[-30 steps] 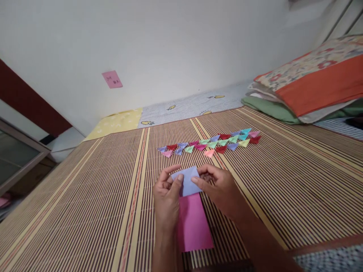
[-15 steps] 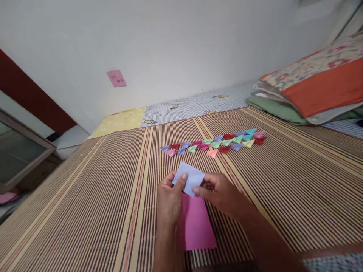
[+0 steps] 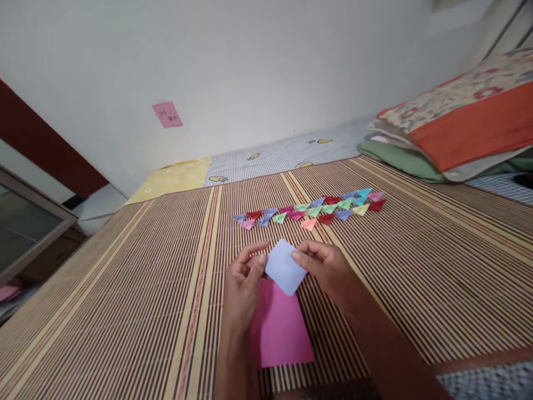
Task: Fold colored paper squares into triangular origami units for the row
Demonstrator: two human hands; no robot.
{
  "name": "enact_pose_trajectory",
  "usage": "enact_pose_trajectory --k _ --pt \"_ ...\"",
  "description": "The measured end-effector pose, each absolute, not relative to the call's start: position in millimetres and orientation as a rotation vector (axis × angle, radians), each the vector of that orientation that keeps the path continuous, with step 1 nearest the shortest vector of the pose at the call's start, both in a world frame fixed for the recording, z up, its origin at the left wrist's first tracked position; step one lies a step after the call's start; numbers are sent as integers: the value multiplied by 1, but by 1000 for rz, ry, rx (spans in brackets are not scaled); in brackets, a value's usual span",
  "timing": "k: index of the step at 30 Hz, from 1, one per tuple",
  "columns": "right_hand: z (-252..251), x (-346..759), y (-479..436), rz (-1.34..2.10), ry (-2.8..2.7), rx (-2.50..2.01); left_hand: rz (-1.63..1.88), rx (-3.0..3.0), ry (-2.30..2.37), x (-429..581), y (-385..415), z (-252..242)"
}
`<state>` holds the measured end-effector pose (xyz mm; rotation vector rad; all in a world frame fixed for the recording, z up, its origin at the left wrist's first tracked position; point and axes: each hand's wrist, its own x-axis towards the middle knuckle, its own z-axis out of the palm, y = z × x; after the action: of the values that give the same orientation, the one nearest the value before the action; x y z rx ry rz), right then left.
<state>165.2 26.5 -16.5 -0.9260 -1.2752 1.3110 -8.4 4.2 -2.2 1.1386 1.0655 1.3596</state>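
Note:
A small light-blue square of paper [image 3: 286,268] is held up in front of me, one corner pointing up. My right hand [image 3: 327,269] pinches its right side, thumb on the face and fingers behind. At the left corner is my left hand [image 3: 245,278], its thumb tip against the edge and its index finger stretched out above. Below the hands a bright pink sheet of paper [image 3: 282,328] lies on the striped mat, partly covered by my left hand and wrist. Beyond them, several small folded paper triangles [image 3: 312,211] in many colours lie in uneven rows.
The striped woven mat [image 3: 166,289] covers the bed. Folded bedding with an orange and floral cover [image 3: 470,128] is stacked at the right back. Behind the mat runs patterned cloth [image 3: 275,155] against a white wall, where a pink note [image 3: 167,114] hangs.
The blue paper has turned so that a corner points up, and its face shows flatter. My left thumb has slid from its middle to the left corner; my right grip has moved higher.

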Motion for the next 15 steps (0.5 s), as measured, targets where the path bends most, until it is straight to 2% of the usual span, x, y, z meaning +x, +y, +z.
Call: enact_pose_trajectory --k 5,8,15 --pt "-18 167 26 1432 -1208 -952 1122 1344 968 -20 -3 8" --pt "-20 164 25 1435 -1277 -990 1063 1251 947 -18 -1 5" --pt "-14 172 27 1062 -1477 -929 1249 840 914 -11 6 -1"
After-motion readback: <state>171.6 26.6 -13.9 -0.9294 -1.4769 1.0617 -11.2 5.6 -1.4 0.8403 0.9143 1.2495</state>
